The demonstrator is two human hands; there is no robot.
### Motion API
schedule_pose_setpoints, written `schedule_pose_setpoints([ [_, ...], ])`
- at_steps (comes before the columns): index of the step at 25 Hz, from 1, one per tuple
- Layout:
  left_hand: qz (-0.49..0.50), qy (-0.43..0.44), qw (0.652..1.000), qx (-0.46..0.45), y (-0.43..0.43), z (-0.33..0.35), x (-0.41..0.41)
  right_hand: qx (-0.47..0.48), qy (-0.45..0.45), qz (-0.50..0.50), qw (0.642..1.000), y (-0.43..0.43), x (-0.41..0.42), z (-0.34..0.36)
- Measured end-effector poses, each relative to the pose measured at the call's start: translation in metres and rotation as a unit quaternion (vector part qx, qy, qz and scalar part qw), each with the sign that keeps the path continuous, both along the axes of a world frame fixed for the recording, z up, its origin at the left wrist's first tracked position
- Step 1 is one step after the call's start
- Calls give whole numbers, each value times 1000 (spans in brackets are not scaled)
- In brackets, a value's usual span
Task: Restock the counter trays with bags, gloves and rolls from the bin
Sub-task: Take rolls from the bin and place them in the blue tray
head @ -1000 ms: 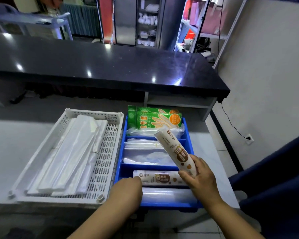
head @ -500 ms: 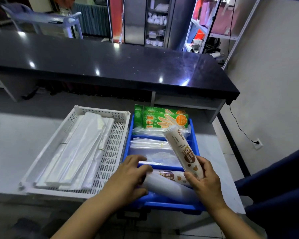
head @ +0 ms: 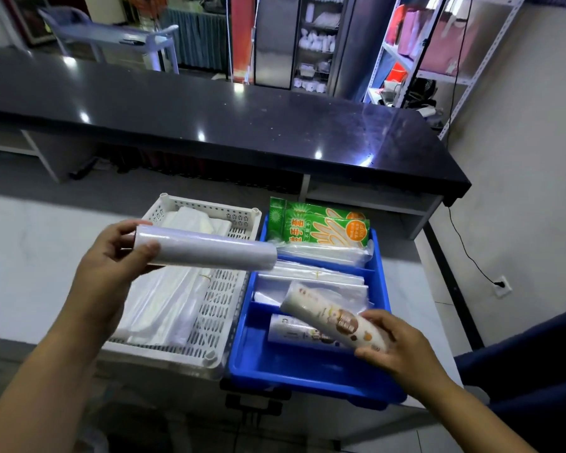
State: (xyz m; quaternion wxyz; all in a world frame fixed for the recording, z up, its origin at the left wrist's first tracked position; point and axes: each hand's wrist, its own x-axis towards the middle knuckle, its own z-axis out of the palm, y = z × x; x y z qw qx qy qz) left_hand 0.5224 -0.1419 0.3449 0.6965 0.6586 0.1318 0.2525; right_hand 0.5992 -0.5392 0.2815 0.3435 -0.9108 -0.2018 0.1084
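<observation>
My left hand grips a plain clear film roll, held level above the white perforated tray. That tray holds folded white plastic bags. My right hand holds a printed wrap roll, tilted over the front compartment of the blue divided tray. Another printed roll lies in that compartment. Clear bags fill the middle section. Green glove packs stand at the back.
Both trays sit on a light counter near its right end. A raised black countertop runs behind them. Metal shelving stands at the far right, with a wall socket and cable low on the wall.
My left hand has lifted the clear roll out of the blue tray's front compartment and carried it up and left over the white tray. My right hand has lowered its printed roll toward the tray.
</observation>
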Motion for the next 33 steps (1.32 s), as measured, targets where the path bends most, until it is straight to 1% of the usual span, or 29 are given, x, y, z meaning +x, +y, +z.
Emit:
schedule_pose_setpoints([
  [1, 17, -4, 1000, 0, 2, 1, 0, -59, -11, 40, 997, 0, 1, 1],
  [3, 30, -8, 999, -8, 0, 2, -1, -157, -32, 107, 981, 3, 2, 1],
  [5, 28, -5, 999, -20, -4, 2, -2, -218, -51, 138, 965, 9, 2, -2],
  [6, 24, -4, 999, -25, -6, 1, -2, -228, -61, 142, 961, 12, 1, -4],
  [9, 13, 9, 1000, -25, -13, 1, -1, -230, -71, 150, 959, 21, 0, -9],
  [13, 6, 24, 1000, -11, -18, 1, 1, -231, -38, 126, 964, 23, 2, -13],
  [15, -6, 31, 999, -9, -20, 2, 3, -241, -47, 114, 963, 23, 3, -14],
  [18, -36, 37, 999, -13, -26, 1, 6, -248, -54, 123, 959, 25, 1, -10],
  [20, -54, 45, 997, -15, -31, 0, 6, -202, -43, 105, 973, 24, 1, -1],
  [22, -81, 61, 995, -16, -39, -1, 7, -101, -52, 41, 993, 23, 2, 14],
  [23, -100, 72, 992, -14, -46, -3, 9, -47, -79, 11, 996, 24, 3, 21],
  [24, -123, 86, 989, -8, -55, -6, 12, -11, -109, -1, 994, 27, 4, 27],
  [25, -148, 102, 984, -3, -67, -10, 15, 1, -135, 5, 991, 31, 3, 32],
  [26, -172, 114, 978, -6, -80, -14, 17, -11, -160, 22, 987, 36, 2, 35],
  [28, -207, 126, 969, -40, -102, -25, 21, -85, -210, 61, 972, 43, -1, 35],
  [29, -218, 129, 966, -43, -109, -30, 22, -116, -223, 72, 965, 43, -2, 31],
  [30, -225, 134, 965, -1, -111, -37, 22, -135, -222, 77, 963, 40, -2, 27],
  [31, -227, 144, 957, 112, -109, -45, 23, -148, -211, 80, 963, 36, -2, 22],
  [32, -219, 159, 926, 262, -106, -54, 23, -160, -194, 83, 964, 31, -4, 16],
  [33, -205, 160, 883, 392, -104, -60, 23, -176, -176, 85, 965, 28, -6, 11],
])
